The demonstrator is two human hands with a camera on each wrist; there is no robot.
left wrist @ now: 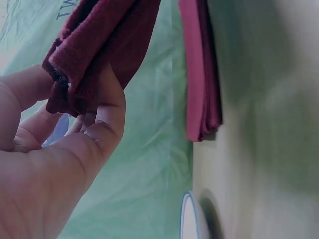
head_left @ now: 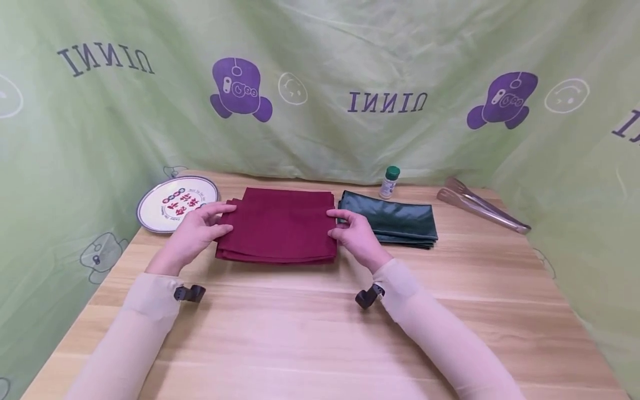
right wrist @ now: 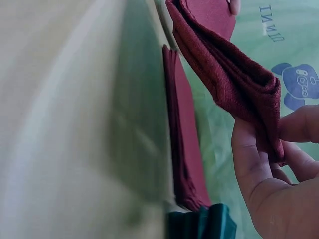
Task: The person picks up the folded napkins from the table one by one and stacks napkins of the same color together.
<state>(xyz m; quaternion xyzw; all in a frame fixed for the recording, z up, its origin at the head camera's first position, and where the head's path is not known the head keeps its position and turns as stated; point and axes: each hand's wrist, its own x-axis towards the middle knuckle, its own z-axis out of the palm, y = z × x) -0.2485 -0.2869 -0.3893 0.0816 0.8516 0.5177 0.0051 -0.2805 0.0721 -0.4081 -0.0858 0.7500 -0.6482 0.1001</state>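
Observation:
A folded burgundy cloth [head_left: 280, 230] is held up off the table by both hands, one at each side edge. My left hand [head_left: 196, 229] pinches its left edge between thumb and fingers. At the opposite edge my right hand [head_left: 356, 234] pinches the cloth the same way. Both wrist views show its thick folded layers between the fingers. Beyond and below it, a second folded burgundy cloth [left wrist: 202, 74] lies on the table, mostly hidden in the head view. A folded dark green satin cloth [head_left: 400, 216] lies just right of my right hand.
A white plate [head_left: 155, 208] with red lettering is at the back left, beside my left hand. Behind the green cloth stands a small green-capped shaker bottle [head_left: 389, 182]. Metal tongs [head_left: 482, 205] lie at the back right. Green curtains [head_left: 320, 144] enclose the wooden table [head_left: 280, 339].

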